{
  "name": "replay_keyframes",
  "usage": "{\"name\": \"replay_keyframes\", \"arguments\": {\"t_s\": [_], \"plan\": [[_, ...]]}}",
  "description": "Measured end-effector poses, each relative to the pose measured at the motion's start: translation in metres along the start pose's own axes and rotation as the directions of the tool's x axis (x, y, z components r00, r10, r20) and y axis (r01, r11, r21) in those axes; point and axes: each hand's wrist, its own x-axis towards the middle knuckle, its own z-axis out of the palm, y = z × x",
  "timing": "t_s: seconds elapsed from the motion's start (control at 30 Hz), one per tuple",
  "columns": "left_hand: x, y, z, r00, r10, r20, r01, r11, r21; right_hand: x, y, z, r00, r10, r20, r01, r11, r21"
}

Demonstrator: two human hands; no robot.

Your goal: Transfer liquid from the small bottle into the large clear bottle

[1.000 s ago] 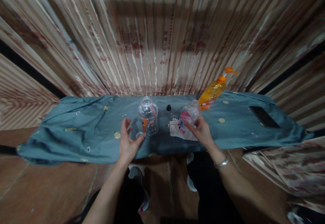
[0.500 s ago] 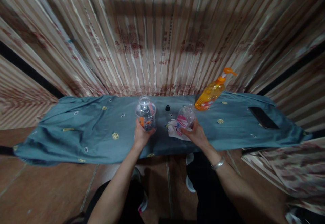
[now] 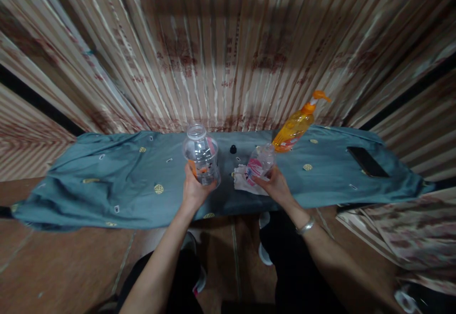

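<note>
My left hand point(image 3: 196, 185) is wrapped round the lower part of a clear plastic bottle point(image 3: 202, 155) with an orange print. The bottle has an open, uncapped neck and leans slightly to the left. On the right, my right hand point(image 3: 276, 185) grips a smaller clear bottle point(image 3: 261, 159) with a pink print, its neck also uncapped. A crumpled white cloth point(image 3: 244, 184) lies beneath that smaller bottle. Between the two bottles, farther back, a small black cap point(image 3: 232, 149) sits on the teal cloth.
A teal patterned cloth point(image 3: 135, 181) covers the narrow table. Behind the right bottle stands an orange pump bottle point(image 3: 295, 126) of yellow-orange liquid. A dark phone point(image 3: 366, 161) lies at the right. A striped curtain point(image 3: 213, 52) hangs along the back.
The left bottle now leans more to the left, showing more of its side. The right bottle has tilted slightly in my hand. The view has shifted a little.
</note>
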Motion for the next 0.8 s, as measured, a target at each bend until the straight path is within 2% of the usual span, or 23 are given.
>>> {"name": "replay_keyframes", "arguments": {"t_s": [0.33, 0.4, 0.47, 0.57, 0.63, 0.7, 0.8], "plan": [[-0.037, -0.002, 0.001, 0.982, 0.052, 0.184, -0.032, 0.994, -0.107, -0.008, 0.004, -0.010, 0.995, -0.071, 0.068, 0.062, 0.989, 0.132], [-0.041, -0.003, 0.000, 0.977, 0.058, 0.207, -0.033, 0.992, -0.122, -0.008, 0.002, -0.021, 0.992, -0.120, 0.037, 0.115, 0.986, 0.118], [-0.044, -0.002, -0.002, 0.974, 0.064, 0.219, -0.034, 0.990, -0.139, -0.009, -0.005, -0.039, 0.976, -0.208, -0.064, 0.213, 0.974, 0.083], [-0.050, 0.004, -0.005, 0.966, 0.080, 0.247, -0.037, 0.984, -0.173, -0.022, -0.029, -0.068, 0.902, -0.371, -0.221, 0.374, 0.927, -0.029], [-0.056, 0.009, -0.006, 0.958, 0.094, 0.271, -0.041, 0.980, -0.195, -0.038, -0.053, -0.076, 0.829, -0.507, -0.236, 0.512, 0.858, -0.044], [-0.061, 0.015, -0.008, 0.948, 0.121, 0.295, -0.056, 0.974, -0.218, -0.057, -0.078, -0.070, 0.790, -0.593, -0.153, 0.604, 0.797, 0.031], [-0.068, 0.022, -0.012, 0.923, 0.177, 0.343, -0.094, 0.965, -0.245, -0.078, -0.106, -0.044, 0.814, -0.581, 0.013, 0.573, 0.807, 0.140]]}}
